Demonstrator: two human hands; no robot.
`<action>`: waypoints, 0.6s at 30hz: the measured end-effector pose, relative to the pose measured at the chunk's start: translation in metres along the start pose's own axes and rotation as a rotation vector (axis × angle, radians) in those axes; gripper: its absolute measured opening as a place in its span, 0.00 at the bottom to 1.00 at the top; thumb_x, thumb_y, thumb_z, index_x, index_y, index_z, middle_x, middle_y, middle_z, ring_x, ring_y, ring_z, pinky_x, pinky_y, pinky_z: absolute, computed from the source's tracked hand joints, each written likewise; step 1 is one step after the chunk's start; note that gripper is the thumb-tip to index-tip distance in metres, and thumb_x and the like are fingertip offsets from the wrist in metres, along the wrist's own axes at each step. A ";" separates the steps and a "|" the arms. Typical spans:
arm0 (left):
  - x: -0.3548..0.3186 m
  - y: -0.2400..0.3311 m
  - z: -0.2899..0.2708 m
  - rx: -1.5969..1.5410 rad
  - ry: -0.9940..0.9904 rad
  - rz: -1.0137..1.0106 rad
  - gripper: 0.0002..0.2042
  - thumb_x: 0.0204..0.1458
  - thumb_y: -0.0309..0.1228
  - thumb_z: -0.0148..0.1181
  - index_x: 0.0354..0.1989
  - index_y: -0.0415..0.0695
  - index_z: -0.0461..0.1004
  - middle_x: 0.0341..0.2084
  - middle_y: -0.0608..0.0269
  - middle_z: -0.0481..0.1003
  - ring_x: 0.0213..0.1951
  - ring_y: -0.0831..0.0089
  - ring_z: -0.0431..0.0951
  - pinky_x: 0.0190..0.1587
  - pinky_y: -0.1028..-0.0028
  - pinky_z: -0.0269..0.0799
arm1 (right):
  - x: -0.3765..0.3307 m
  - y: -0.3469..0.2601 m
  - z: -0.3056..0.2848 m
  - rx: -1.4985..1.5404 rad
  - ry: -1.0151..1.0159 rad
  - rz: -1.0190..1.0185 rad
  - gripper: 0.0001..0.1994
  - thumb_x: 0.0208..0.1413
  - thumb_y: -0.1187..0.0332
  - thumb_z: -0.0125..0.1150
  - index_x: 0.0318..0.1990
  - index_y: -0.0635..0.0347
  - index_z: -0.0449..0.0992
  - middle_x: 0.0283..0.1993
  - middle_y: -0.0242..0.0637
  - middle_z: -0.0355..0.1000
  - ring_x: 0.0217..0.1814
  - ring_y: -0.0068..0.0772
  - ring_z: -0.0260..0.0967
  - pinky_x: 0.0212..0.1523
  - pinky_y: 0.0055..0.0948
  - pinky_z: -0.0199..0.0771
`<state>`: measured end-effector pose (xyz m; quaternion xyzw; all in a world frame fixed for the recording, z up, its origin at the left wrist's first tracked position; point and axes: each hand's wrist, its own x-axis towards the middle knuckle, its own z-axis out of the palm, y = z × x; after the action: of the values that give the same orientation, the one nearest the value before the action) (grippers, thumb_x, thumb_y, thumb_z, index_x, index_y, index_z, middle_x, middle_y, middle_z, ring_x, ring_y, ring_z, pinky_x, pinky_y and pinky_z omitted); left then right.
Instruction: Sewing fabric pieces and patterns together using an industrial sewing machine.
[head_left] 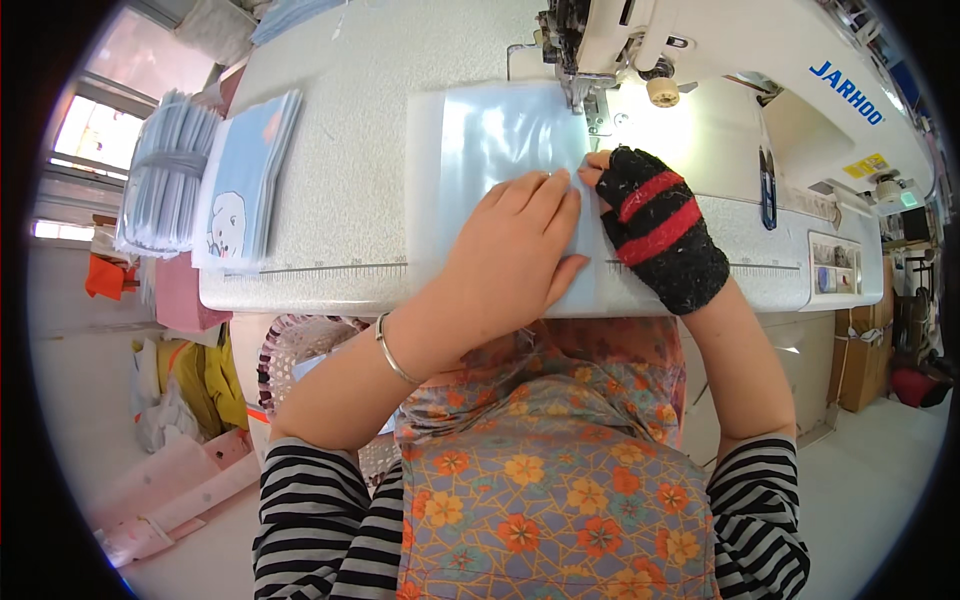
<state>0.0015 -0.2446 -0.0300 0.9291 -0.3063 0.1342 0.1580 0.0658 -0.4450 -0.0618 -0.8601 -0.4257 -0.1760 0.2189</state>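
A light blue sheet under glossy clear plastic [500, 125] lies on the sewing table, its upper right edge at the presser foot [592, 105] of a white sewing machine [720, 50]. My left hand [520, 235], bare with a silver bangle at the wrist, rests on the sheet with fingers stretched out flat. At the sheet's right edge, just below the presser foot, is my right hand [655, 225] in a black and red fingerless glove. Its fingertips are closed on that edge; the glove hides the other fingers.
Left on the table [340, 150] stand a stack of blue printed pieces [250, 165] and a tied bundle [170, 165]. Blue-handled thread snips [768, 190] lie to the right, near a small parts tray [834, 268]. A woven basket [285, 345] sits below the table edge.
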 end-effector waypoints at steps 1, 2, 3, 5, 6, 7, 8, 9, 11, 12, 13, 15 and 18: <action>-0.002 0.001 -0.001 -0.009 -0.007 -0.011 0.25 0.48 0.34 0.63 0.52 0.33 0.69 0.54 0.46 0.69 0.55 0.53 0.68 0.57 0.59 0.66 | 0.001 -0.001 -0.001 0.020 -0.015 0.017 0.18 0.48 0.80 0.55 0.48 0.60 0.74 0.51 0.43 0.72 0.54 0.49 0.70 0.56 0.41 0.71; -0.002 0.002 -0.001 -0.020 -0.012 -0.022 0.24 0.48 0.32 0.63 0.54 0.35 0.69 0.54 0.48 0.69 0.56 0.53 0.68 0.57 0.59 0.67 | 0.001 -0.002 -0.002 0.019 -0.015 0.016 0.18 0.48 0.80 0.55 0.48 0.60 0.74 0.51 0.43 0.72 0.54 0.49 0.70 0.56 0.41 0.71; -0.002 0.001 0.000 -0.020 -0.011 -0.021 0.24 0.48 0.32 0.63 0.54 0.35 0.69 0.54 0.48 0.69 0.56 0.53 0.68 0.57 0.59 0.67 | 0.001 -0.003 -0.003 0.014 -0.027 0.019 0.18 0.48 0.80 0.55 0.48 0.60 0.74 0.51 0.43 0.72 0.54 0.49 0.70 0.56 0.40 0.71; -0.002 0.000 0.002 -0.006 0.041 0.011 0.21 0.46 0.28 0.62 0.51 0.36 0.72 0.51 0.51 0.71 0.53 0.56 0.71 0.54 0.61 0.69 | 0.001 -0.004 -0.004 0.008 -0.040 0.021 0.18 0.47 0.80 0.55 0.48 0.60 0.74 0.51 0.43 0.72 0.54 0.49 0.70 0.55 0.40 0.71; -0.001 -0.001 0.003 -0.005 0.043 0.009 0.21 0.46 0.28 0.62 0.51 0.36 0.72 0.51 0.51 0.71 0.53 0.56 0.71 0.54 0.61 0.69 | 0.001 -0.004 -0.004 0.006 -0.040 0.024 0.18 0.47 0.80 0.55 0.48 0.60 0.74 0.51 0.43 0.72 0.54 0.49 0.70 0.55 0.40 0.71; 0.000 -0.003 0.004 -0.005 0.068 0.024 0.20 0.45 0.26 0.62 0.49 0.36 0.73 0.50 0.53 0.72 0.52 0.57 0.72 0.53 0.62 0.71 | 0.001 -0.005 -0.004 0.004 -0.041 0.026 0.18 0.47 0.80 0.55 0.48 0.60 0.74 0.51 0.43 0.72 0.54 0.48 0.70 0.55 0.40 0.71; 0.001 -0.005 0.005 -0.005 0.093 0.038 0.19 0.44 0.24 0.61 0.47 0.37 0.74 0.48 0.54 0.73 0.50 0.57 0.74 0.52 0.63 0.72 | 0.001 -0.005 -0.005 0.004 -0.043 0.024 0.18 0.47 0.80 0.55 0.48 0.60 0.74 0.51 0.43 0.72 0.54 0.48 0.70 0.55 0.40 0.71; 0.001 -0.009 0.009 -0.006 0.095 0.034 0.19 0.44 0.24 0.61 0.47 0.37 0.74 0.48 0.54 0.73 0.50 0.57 0.74 0.52 0.63 0.72 | 0.002 -0.006 -0.006 0.003 -0.059 0.032 0.18 0.47 0.80 0.55 0.48 0.60 0.74 0.51 0.43 0.72 0.53 0.48 0.70 0.55 0.40 0.71; 0.006 -0.017 0.014 0.001 0.172 0.085 0.15 0.42 0.26 0.56 0.41 0.35 0.74 0.43 0.55 0.73 0.48 0.58 0.74 0.51 0.63 0.72 | 0.003 -0.005 -0.006 0.000 -0.077 0.039 0.18 0.47 0.80 0.56 0.48 0.60 0.74 0.51 0.43 0.72 0.53 0.48 0.70 0.55 0.40 0.71; 0.009 -0.019 0.014 -0.001 0.174 0.084 0.15 0.42 0.26 0.56 0.41 0.35 0.74 0.43 0.55 0.73 0.48 0.58 0.74 0.51 0.63 0.72 | 0.003 -0.005 -0.006 -0.007 -0.083 0.049 0.18 0.47 0.80 0.56 0.48 0.60 0.74 0.51 0.43 0.72 0.53 0.48 0.70 0.55 0.40 0.72; 0.013 -0.022 0.013 0.010 0.184 0.085 0.14 0.43 0.25 0.56 0.40 0.36 0.74 0.41 0.56 0.74 0.47 0.59 0.75 0.49 0.64 0.73 | 0.004 -0.004 -0.006 -0.015 -0.090 0.059 0.18 0.46 0.80 0.56 0.48 0.60 0.74 0.51 0.43 0.73 0.53 0.48 0.70 0.54 0.40 0.72; 0.019 -0.030 0.013 0.022 0.195 0.081 0.13 0.43 0.25 0.56 0.38 0.37 0.75 0.40 0.57 0.74 0.45 0.60 0.76 0.46 0.65 0.74 | 0.005 -0.004 -0.006 -0.035 -0.068 0.027 0.18 0.47 0.79 0.57 0.49 0.61 0.74 0.51 0.43 0.73 0.53 0.48 0.70 0.54 0.40 0.72; 0.029 -0.046 0.017 0.002 0.217 0.065 0.12 0.42 0.24 0.56 0.38 0.40 0.75 0.38 0.60 0.75 0.43 0.61 0.76 0.43 0.66 0.75 | 0.009 -0.003 -0.005 -0.065 -0.064 -0.002 0.17 0.49 0.78 0.57 0.49 0.61 0.74 0.51 0.44 0.73 0.53 0.49 0.70 0.54 0.40 0.72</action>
<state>0.0551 -0.2313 -0.0451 0.8988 -0.3173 0.2393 0.1849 0.0680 -0.4406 -0.0526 -0.8715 -0.4274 -0.1625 0.1771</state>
